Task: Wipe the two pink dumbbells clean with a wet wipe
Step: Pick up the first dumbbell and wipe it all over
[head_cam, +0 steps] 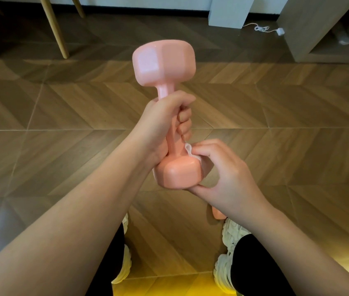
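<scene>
**One pink dumbbell held up, a wipe on its low end**

Closest in, two white shoes [225, 268] and black trouser legs [252, 265] stand on the wood floor [62, 124]. Just past the right shoe, a small bit of the second pink dumbbell [217, 213] peeks out from under the right wrist. It seems to lie on the floor. Most of it is hidden.

Above that, both hands hold the first pink dumbbell [164, 63] up in the air. It stands nearly straight up, with one fat end near and one far. The right hand [222, 174] pinches the wet wipe [190, 150] in its curled fingers and presses it on the side of the near end, where the bar starts. Its thumb touches the bottom edge of that end. The left hand [165, 124] is wrapped tight round the bar in the middle. The far end sticks up above that fist, and its flat side shines.

Farther back are light wooden chair legs [56, 28] on the left. A white block [229, 13] stands by the wall, with a white cable [261, 28] lying beside it. A wood cabinet [310, 28] is on the right.
</scene>
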Demonstrator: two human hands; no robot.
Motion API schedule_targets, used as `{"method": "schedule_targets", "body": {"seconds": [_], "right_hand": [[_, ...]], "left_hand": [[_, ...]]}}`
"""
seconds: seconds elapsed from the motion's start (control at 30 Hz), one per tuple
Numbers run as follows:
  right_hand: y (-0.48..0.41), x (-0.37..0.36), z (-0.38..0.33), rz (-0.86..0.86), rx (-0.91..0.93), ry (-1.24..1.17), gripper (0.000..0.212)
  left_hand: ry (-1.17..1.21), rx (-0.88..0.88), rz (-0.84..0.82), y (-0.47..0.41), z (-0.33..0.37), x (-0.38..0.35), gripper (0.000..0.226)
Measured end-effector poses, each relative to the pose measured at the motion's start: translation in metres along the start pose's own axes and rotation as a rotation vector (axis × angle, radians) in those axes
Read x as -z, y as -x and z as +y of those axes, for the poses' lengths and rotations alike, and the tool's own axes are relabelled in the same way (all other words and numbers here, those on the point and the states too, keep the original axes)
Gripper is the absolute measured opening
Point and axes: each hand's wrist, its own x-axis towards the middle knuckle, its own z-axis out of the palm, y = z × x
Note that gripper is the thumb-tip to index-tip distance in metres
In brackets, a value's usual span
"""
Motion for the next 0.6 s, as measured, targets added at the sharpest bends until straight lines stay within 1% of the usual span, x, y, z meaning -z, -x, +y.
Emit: {"method": "schedule_targets", "body": {"seconds": [0.1, 0.17, 0.23, 0.3, 0.4, 0.5, 0.6], "right_hand": [[-0.003, -0.003, 0.004, -0.116, -0.037, -0.027, 0.054], [-0.003, -0.006, 0.006, -0.099, -0.035, -0.016, 0.052], [0.0, -0.007, 0.008, -0.028, 0.008, 0.02, 0.047], [0.003, -0.007, 0.008, 0.064, 0.043, 0.048, 0.047], [0.005, -0.008, 0.007, 0.161, 0.082, 0.107, 0.055], [0.005, -0.011, 0.004, 0.115, 0.117, 0.15, 0.056], [0.003, -0.011, 0.002, 0.04, 0.089, 0.141, 0.048]], "left_hand": [[0.039, 0.014, -0.094, 0.001, -0.001, 0.002, 0.038], [0.057, 0.031, -0.169, 0.003, -0.002, 0.001, 0.041], [0.055, 0.046, -0.196, 0.003, 0.001, 0.0, 0.041], [0.01, 0.044, -0.155, 0.0, 0.004, 0.002, 0.036], [-0.083, 0.052, -0.078, -0.004, 0.007, 0.005, 0.024], [-0.105, 0.049, 0.009, -0.004, 0.004, 0.006, 0.023], [-0.074, 0.039, 0.004, -0.002, 0.004, 0.005, 0.027]]}}
